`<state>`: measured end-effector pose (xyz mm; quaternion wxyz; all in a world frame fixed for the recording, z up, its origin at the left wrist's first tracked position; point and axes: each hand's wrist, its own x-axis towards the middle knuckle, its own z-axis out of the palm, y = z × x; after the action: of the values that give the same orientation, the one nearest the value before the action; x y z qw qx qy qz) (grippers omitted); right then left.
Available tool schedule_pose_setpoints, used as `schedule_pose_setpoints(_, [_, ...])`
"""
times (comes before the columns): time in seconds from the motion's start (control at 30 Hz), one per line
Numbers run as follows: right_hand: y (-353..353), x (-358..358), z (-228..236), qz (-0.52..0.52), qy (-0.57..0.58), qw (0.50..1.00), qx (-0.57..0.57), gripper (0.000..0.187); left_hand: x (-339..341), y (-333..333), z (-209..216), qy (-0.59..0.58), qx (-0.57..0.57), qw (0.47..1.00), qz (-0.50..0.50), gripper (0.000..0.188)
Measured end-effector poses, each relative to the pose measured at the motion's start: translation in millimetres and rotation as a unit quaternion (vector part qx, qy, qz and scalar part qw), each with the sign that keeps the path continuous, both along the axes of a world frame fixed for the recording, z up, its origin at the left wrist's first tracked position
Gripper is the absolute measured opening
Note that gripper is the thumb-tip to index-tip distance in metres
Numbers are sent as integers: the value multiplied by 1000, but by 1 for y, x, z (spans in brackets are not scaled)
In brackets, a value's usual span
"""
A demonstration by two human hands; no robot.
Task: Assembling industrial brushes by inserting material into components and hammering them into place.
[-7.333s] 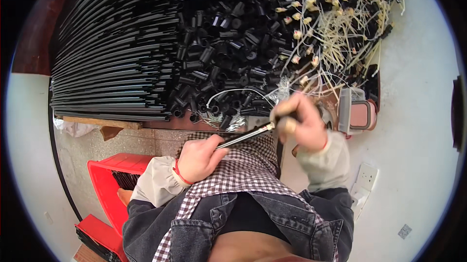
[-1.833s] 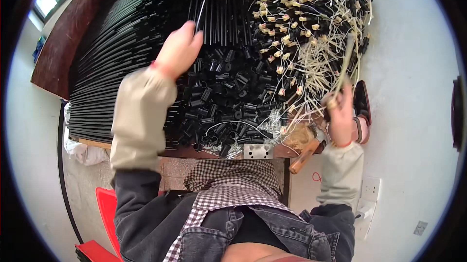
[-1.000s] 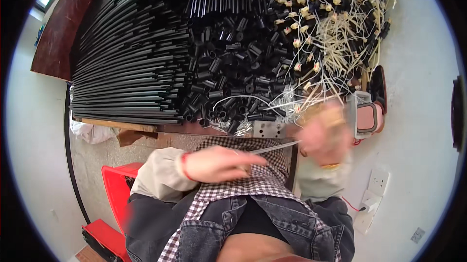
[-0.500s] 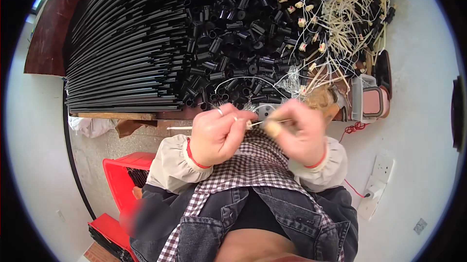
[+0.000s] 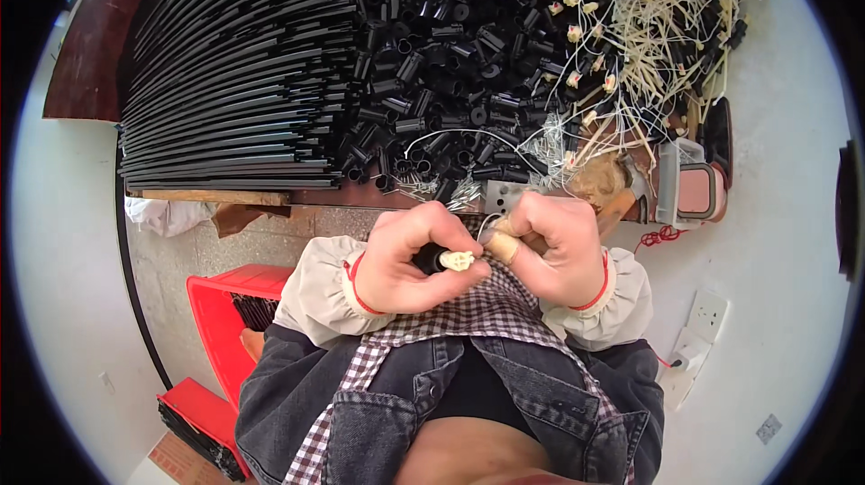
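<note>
Evidently the left hand has a firm grip: I see its thumb and forefinger curled around a black piece with a cream-coloured end, which points toward the right hand. That one bends inward just beside it, tape on its thumb, its grip narrow near a thin white wire; I cannot tell whether it pinches the wire. Both hands are above the checked apron, at the near edge of the counter.

Past the knuckles, a metal plate with holes sits close by, so the hands partly block my view of that edge. Small silver pins lie to its left. Behind them spreads a heap of short black tubes, crossed by a curved white cable. Long black rods crowd the left side, and cream connectors on white leads tangle at the right.

Near the right hand I have a wooden handle, partly covered by that hand, then a clear container next to a pink box. Below, a red cord dangles. Down on the left, a large red crate stands beyond the left sleeve.
</note>
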<state>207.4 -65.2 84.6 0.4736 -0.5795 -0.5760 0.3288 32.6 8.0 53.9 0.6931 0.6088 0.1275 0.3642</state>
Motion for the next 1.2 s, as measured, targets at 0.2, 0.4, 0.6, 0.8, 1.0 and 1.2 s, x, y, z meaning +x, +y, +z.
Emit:
schedule_pose_setpoints(0.2, [8,-2,7,14,-98,987,129,12,0,9,1,-65,155,985,-31,17])
schedule_pose_setpoints(0.4, [-7,-6,-30,108,-118,986,-54,11,-4,14,13,60,143,986,-66,17])
schedule_pose_setpoints(0.6, [17,20,24,132,-176,964,149,25,-14,10,2,134,115,983,-57,18])
schedule_pose_setpoints(0.8, [2,-20,3,276,-89,951,105,21,-28,14,-4,151,40,948,-278,24])
schedule_pose_setpoints(1.0, [-8,-9,-12,321,28,947,-16,23,-111,119,-8,369,502,743,246,30])
schedule_pose_setpoints(1.2, [-17,-7,-15,142,163,975,47,26,-141,202,-9,339,655,632,239,31])
